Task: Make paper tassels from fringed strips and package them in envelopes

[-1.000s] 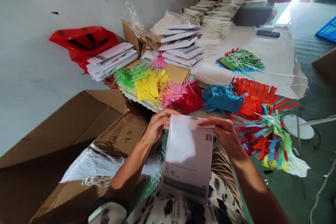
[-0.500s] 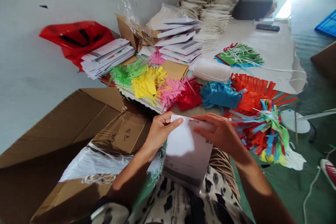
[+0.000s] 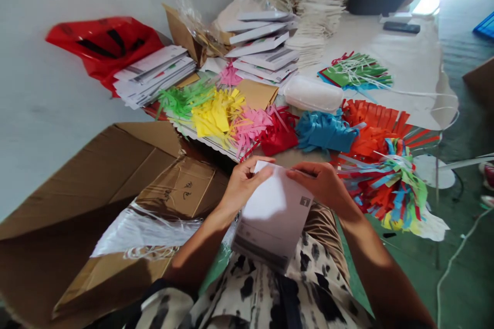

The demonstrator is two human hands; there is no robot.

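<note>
A flat white printed paper packet is held over my lap, its top edge tilted away from me. My left hand pinches its upper left corner, thumb on the near face. At the upper right edge, my right hand grips it with the thumb in front and fingers behind. A dark square with a "1" shows below that thumb. Whether the packet is one piece or several layers, I cannot tell. Just beyond my hands lie fringed paper bundles: yellow, pink, red and blue.
An open cardboard box with white strings stands at my left. Stacks of white packets, a red plastic bag and a clear plastic tray are farther back. Orange fringes and a multicoloured tassel lie at right.
My right hand has shifted from lying across the packet's upper right to gripping its edge, uncovering the printed "1". The whole view has moved slightly.
</note>
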